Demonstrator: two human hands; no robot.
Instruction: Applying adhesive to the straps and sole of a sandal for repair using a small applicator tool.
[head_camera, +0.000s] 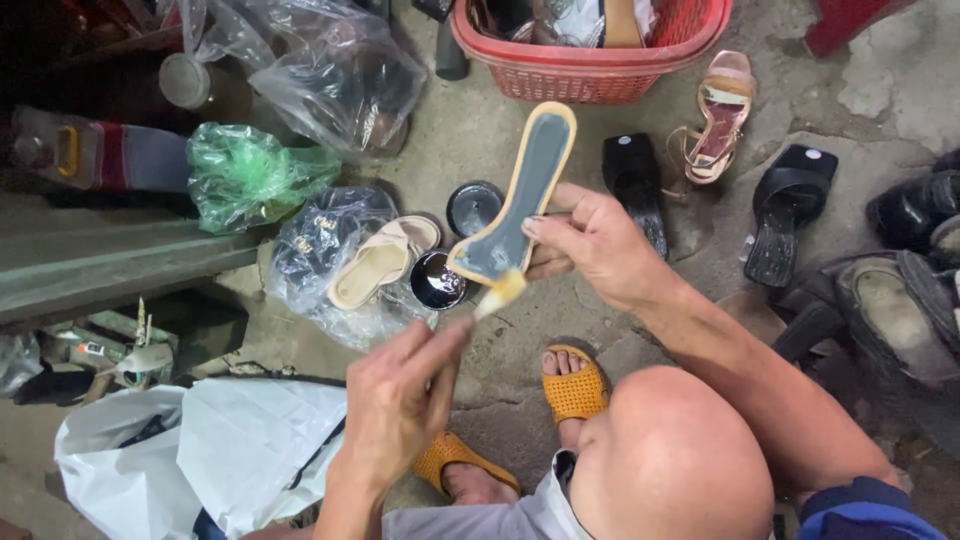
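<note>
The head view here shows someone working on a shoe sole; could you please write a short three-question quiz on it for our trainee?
1. True or false: the right hand holds the shoe sole with its grey underside facing up.
2. What does the left hand hold? A) scissors B) small brush C) hammer
3. Fill in: the open tin sits on the ground beside a beige ____.

Key: 1 true; 2 B; 3 sandal.
</note>
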